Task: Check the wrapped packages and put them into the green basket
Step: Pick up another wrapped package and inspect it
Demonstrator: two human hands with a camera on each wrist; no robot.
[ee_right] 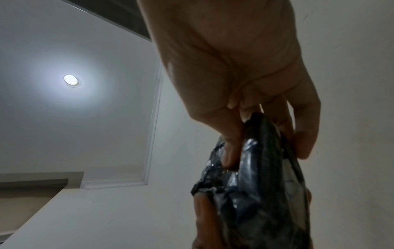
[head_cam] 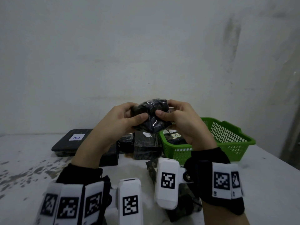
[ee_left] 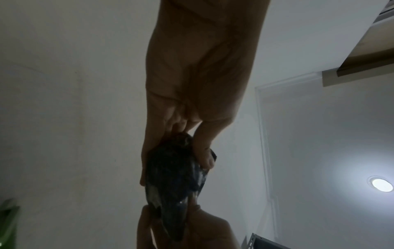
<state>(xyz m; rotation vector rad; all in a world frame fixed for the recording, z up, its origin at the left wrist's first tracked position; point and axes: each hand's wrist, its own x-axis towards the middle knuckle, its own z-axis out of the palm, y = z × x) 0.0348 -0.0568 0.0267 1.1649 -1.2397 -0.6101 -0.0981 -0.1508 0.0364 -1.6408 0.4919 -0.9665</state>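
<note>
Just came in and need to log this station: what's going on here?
A person is holding one dark wrapped package up in the air with both hands, left hand and right hand, thumbs pressed on its near face, apparently checking it. The green basket on the table to the right already holds at least one package, labelled A. More dark packages lie on the table left of the basket, one labelled B.

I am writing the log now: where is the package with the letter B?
In the head view, the package labelled B lies flat on the table at the far left, leftmost of the dark packages, outside the green basket.
</note>
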